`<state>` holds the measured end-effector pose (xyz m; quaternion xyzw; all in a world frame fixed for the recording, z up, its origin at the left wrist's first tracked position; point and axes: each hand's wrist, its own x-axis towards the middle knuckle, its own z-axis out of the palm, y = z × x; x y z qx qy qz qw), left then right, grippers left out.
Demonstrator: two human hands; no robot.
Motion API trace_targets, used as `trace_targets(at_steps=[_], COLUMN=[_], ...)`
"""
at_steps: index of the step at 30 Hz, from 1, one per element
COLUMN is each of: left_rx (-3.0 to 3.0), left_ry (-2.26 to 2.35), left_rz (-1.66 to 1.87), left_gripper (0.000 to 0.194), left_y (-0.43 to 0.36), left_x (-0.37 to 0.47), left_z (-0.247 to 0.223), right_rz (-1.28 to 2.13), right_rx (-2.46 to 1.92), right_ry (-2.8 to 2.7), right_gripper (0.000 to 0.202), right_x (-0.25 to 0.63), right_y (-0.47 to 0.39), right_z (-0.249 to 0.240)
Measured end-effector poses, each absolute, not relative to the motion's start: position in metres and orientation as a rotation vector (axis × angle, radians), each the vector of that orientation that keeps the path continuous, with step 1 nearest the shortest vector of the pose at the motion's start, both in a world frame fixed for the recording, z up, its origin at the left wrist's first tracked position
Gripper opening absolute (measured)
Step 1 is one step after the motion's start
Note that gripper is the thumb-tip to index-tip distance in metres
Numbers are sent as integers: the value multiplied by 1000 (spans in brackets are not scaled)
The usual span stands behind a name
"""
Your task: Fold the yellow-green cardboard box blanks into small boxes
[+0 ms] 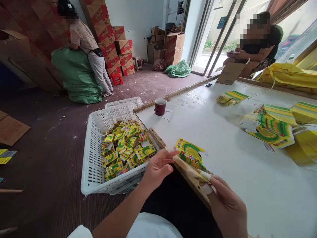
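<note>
My right hand (226, 198) is closed around one end of a small thin carton (189, 170), seen nearly edge-on and blurred, with whitish flaps by the fingers. Opposite it, my left hand (158, 168) has its fingers apart, with the fingertips close to the carton's far end; whether they touch it I cannot tell. Just beyond the carton, a flat yellow-green printed carton (189, 150) lies at the table's edge. To the left, a white plastic basket (85, 165) holds many small yellow-green cartons (123, 145).
On the white table (247, 185) stand a maroon mug (160, 107) and, to the right, stacks of flat cartons (269, 129). One person (86, 43) leans on a green sack (74, 72); another person (260, 46) sits across the table. Red-brown boxes (106, 49) are piled behind.
</note>
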<state>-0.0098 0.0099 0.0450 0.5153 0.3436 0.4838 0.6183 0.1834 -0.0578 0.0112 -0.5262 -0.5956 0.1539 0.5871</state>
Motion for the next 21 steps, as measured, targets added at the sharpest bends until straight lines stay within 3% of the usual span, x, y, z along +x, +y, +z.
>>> trace_targets(at_steps=[4,5,9,12,13,16,18,21], left_rx=[1670,1807,2035,2057,2066,2055,2019,1989], left_ry=[880,935,1039,1076,1066,1025,1005,1087], left_rz=[929,812,448,456,459,495,592,717], left_gripper=[98,95,51,58,63,73,74,44], left_y=[11,9,-5,-15,-19,-27,-29,-25], left_x=[-27,-25,-6,5,7,13,17,28], left_z=[70,73,64,48,44,34,26,7], right_rz=[-57,-76,35,339,503,940,1037,995], right_rx=[-1258,-1215,-1270,-1454,-1467,-1353,-1225,-1169], right_ry=[-1791,-1860,-1692,-1132,-986,-793,-833,-1081], right_gripper=[32,33,46,84,88,80,75,52], right_x=[190,187,166,157,157,161,168,185], right_y=[-60,-61,-67,-70,-70,-70,-68,-61], right_z=[20,21,20,14,11,-2,-12,-20])
